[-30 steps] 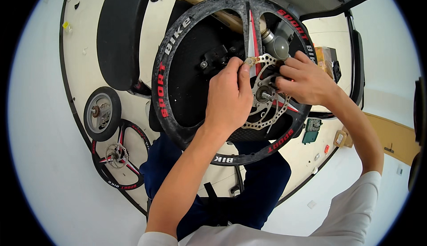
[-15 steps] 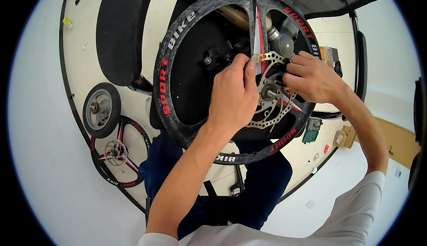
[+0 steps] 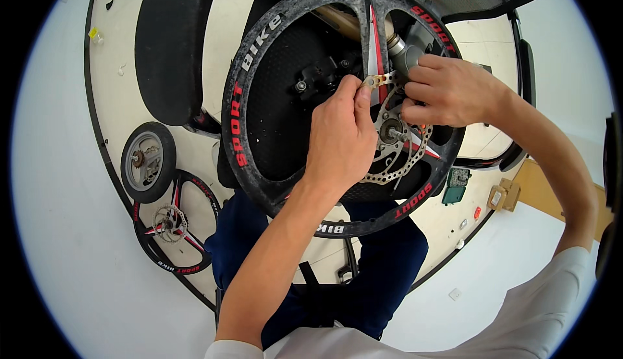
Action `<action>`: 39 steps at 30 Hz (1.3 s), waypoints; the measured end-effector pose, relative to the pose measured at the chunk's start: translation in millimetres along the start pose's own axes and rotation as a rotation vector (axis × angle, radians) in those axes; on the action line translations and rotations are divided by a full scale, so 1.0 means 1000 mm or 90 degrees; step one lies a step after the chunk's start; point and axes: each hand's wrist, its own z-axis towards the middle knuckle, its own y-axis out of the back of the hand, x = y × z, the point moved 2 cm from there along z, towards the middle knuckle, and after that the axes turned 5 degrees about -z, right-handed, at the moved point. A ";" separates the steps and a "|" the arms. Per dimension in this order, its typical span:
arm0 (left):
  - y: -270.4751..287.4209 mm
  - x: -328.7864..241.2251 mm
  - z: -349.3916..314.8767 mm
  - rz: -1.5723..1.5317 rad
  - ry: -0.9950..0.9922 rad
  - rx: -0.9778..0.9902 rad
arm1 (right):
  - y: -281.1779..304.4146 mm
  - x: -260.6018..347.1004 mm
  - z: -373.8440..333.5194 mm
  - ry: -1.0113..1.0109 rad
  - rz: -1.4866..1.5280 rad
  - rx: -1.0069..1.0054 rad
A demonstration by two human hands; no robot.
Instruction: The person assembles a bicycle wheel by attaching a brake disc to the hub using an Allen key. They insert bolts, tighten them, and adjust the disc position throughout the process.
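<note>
A black bicycle wheel (image 3: 235,125) with broad red-and-white spokes lies flat in front of me, its near edge above my thighs. A perforated brake disc (image 3: 425,152) sits around its hub, where a threaded axle (image 3: 396,134) sticks up. With thumb and forefinger, my left hand (image 3: 341,135) pinches the disc's far-left rim. My right hand (image 3: 454,93) is curled closed over the disc's far-right side. Whatever its fingers hold is hidden. Past the fingers of my right hand is a rounded grey metal part (image 3: 410,59), partly covered.
Under the wheel is a black textured surface (image 3: 279,132) with a dark mechanical part (image 3: 315,78). A black padded seat (image 3: 172,47) stands left. On the floor lie a small tyred wheel (image 3: 148,162) and another spoked wheel (image 3: 146,248). A green case (image 3: 455,193) and cardboard boxes (image 3: 503,195) are right.
My right hand has moved up and slightly left over the disc, and its elbow has swung outward to the right. My left hand keeps its pinch on the rim.
</note>
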 end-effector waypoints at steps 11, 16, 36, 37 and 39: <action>-0.001 0.006 -0.001 0.005 -0.025 -0.019 | -0.010 -0.007 -0.002 0.057 -0.017 -0.039; -0.006 0.003 -0.002 -0.009 -0.024 -0.053 | -0.012 0.008 -0.010 -0.037 -0.025 -0.038; -0.014 0.009 -0.007 -0.009 -0.033 -0.126 | -0.023 0.047 -0.020 -0.302 0.041 -0.037; -0.013 0.008 -0.005 -0.007 -0.032 -0.117 | -0.020 0.043 -0.019 -0.289 0.054 -0.043; -0.010 0.006 -0.004 -0.014 -0.018 -0.099 | -0.008 0.031 -0.025 -0.230 0.035 -0.011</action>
